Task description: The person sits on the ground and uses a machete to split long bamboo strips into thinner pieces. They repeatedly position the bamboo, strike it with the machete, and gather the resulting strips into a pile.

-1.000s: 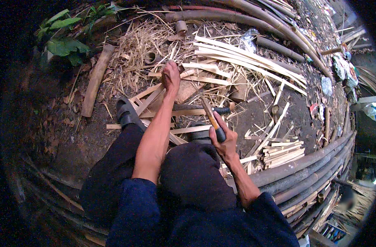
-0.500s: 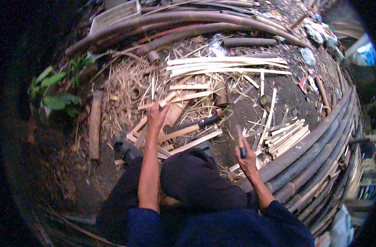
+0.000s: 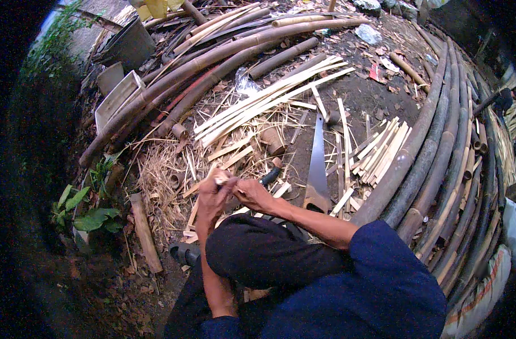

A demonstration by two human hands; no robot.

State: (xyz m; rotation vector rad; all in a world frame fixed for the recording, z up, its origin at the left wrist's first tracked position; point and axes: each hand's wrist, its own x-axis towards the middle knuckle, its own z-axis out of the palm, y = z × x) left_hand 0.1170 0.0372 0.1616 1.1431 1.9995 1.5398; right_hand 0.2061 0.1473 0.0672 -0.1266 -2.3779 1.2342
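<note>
My left hand (image 3: 210, 196) is closed round a short pale bamboo strip (image 3: 221, 179), whose end shows at the fingers. Against it, my right hand (image 3: 251, 193) is closed too, its fingers meeting the left ones; what it grips is hidden. Both hands are above the ground just beyond my bent knee. To their right a handsaw (image 3: 317, 169) with a wide grey blade points away from me. Cut bamboo strips (image 3: 237, 157) lie on shavings beyond the hands. A dark curved tool handle (image 3: 269, 177) shows partly behind my right hand.
Long split bamboo strips (image 3: 269, 101) lie farther off, and a bundle of short strips (image 3: 382, 152) at the right. Bamboo poles (image 3: 433, 164) line the right side; more poles (image 3: 230, 53) curve across the back. A wood block (image 3: 145, 231) and plants (image 3: 91, 214) are at the left.
My right hand has swung left to meet my left hand; earlier it held a tool with a yellow-and-dark handle. The view has turned, and the handsaw now shows plainly.
</note>
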